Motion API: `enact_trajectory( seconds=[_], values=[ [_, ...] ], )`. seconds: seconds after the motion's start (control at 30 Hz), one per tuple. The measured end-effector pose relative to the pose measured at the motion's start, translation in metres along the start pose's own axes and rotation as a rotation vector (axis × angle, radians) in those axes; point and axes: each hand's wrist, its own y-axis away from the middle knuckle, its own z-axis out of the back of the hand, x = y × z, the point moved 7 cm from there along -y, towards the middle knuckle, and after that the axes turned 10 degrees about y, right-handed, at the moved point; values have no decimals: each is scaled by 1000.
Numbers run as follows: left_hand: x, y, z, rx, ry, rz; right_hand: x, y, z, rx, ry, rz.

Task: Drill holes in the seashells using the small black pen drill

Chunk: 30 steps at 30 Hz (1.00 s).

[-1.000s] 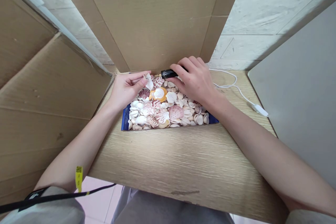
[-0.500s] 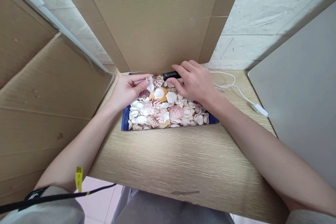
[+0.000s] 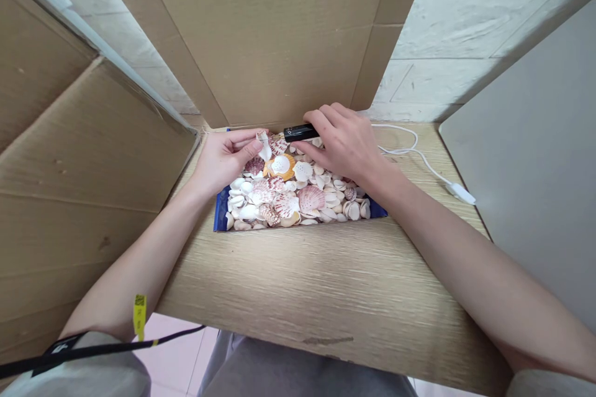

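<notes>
My left hand (image 3: pixel 228 155) pinches a small white seashell (image 3: pixel 264 146) between thumb and fingers, above the left back part of a shell-filled tray. My right hand (image 3: pixel 342 139) is wrapped around a black mini electric drill (image 3: pixel 300 132), its front end pointing left at the held shell. The thin bit is hard to make out, so I cannot tell if it touches the shell. Below both hands, the shallow tray with blue ends (image 3: pixel 221 211) is full of seashells. Among them are a pink scallop (image 3: pixel 311 198), an orange-rimmed shell (image 3: pixel 292 172) and white shells with small dark dots (image 3: pixel 303 171).
A white cable (image 3: pixel 395 150) runs from behind my right hand to a white inline piece (image 3: pixel 460 193) on the wooden table (image 3: pixel 298 285). Cardboard panels (image 3: pixel 279 37) stand behind and at the left, a grey panel (image 3: pixel 531 136) at the right. A black cord (image 3: pixel 107 349) crosses my left sleeve.
The drill has moved slightly left, nearer the held shell, and its brass front part shows less. The left hand keeps the same pinch. The whole view has shifted a little.
</notes>
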Motion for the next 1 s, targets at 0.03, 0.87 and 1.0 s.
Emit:
enact_trajectory(
  seconds=[0.03,0.87,1.0],
  values=[
    [0,0,0,-4,1,-2,0,0,1,-12,11,9],
    [-5,0,-3,46,169,-118,-2,0,-9,179,-83,-101],
    [-2,0,-6,76,208,-59,-1,0,-8,116,-65,-52]
  ],
)
